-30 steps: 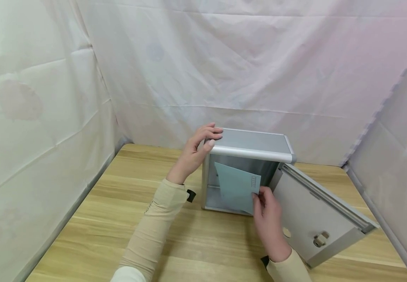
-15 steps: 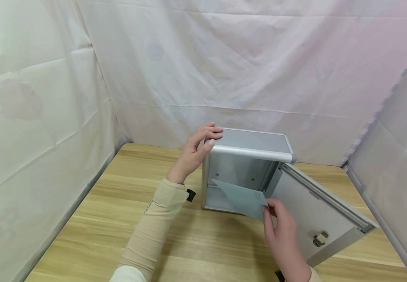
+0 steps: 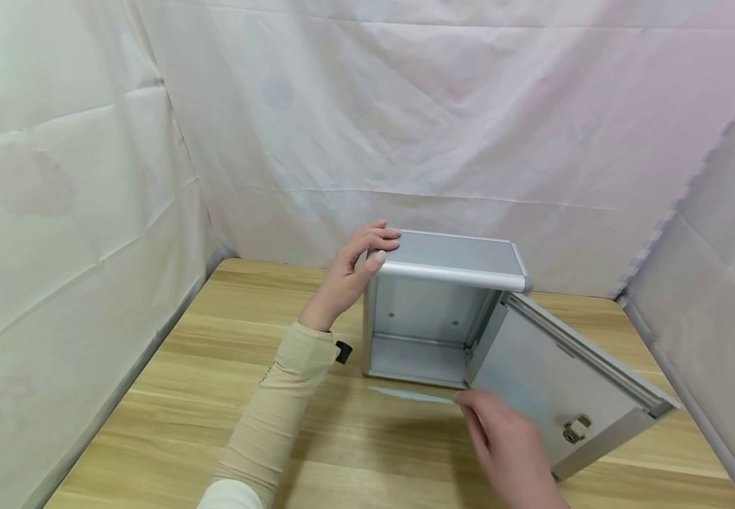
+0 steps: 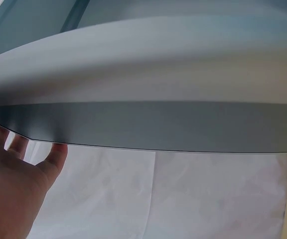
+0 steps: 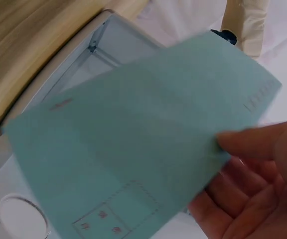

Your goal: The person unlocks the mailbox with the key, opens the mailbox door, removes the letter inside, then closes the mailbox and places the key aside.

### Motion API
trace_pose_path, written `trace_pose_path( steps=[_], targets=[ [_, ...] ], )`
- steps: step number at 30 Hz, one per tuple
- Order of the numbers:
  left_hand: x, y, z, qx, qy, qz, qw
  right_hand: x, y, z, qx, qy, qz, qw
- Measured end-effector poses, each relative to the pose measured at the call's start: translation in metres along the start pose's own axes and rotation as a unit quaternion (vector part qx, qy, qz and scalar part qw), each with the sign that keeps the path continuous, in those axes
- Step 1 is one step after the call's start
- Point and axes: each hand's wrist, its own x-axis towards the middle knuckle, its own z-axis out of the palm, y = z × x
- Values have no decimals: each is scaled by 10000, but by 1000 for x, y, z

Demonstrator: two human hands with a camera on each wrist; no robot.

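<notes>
My left hand (image 3: 350,272) rests on the top left corner of a grey metal letter box (image 3: 456,251). Its fingers lie on the top panel with the thumb near the front edge, and the left wrist view shows the fingertips touching the box's edge. In front of the box's opening, my right hand (image 3: 510,442) pinches a pale blue-green envelope (image 5: 133,124) near one end, between thumb and fingers. The head view catches that envelope almost edge-on, low over the table. Red printed boxes and a stamp frame show on its face in the right wrist view.
The letter box's door (image 3: 552,375) hangs wide open to the right, with a lock (image 3: 576,428) on its inner face. A wooden table (image 3: 202,410) bears the box. Pale curtains (image 3: 431,106) stand behind and at both sides.
The right hand has drawn the envelope out of the box, forward and down, and tipped it from nearly upright to almost flat. The left hand stays on the box.
</notes>
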Motion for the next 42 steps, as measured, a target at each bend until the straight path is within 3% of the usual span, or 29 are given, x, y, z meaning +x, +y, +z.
trace_pose_path(
  steps=[4,9,14,21,24,27,32,34,37,42],
  targets=[
    [0,0,0,-4,-15,24,10000,-5,-4,7,-177,-232,-212,9993],
    [0,1,-1,-12,-1,29,10000,-14,-8,20,-12,-250,-658,9975],
    [0,2,0,30,-7,-27,10000,-23,-13,30,39,-310,-737,9968],
    [1,2,0,50,-3,-29,10000,-31,-18,38,373,-1217,-643,9898],
    [1,2,0,47,3,-15,10000,-33,-17,39,448,-1879,-539,9797],
    [0,2,0,19,15,-35,10000,-35,-14,43,547,-2569,-486,9637],
    [0,3,1,8,6,-54,10000,-35,-8,49,1100,-3784,47,9191],
    [-1,3,1,23,-7,-56,10000,-36,-6,52,1271,-4089,261,9033],
    [-1,3,0,28,-12,-28,10000,-36,-6,56,1385,-4257,315,8936],
    [0,3,0,-29,-39,-25,10000,-32,-8,57,1171,-4418,526,8879]
  ],
)
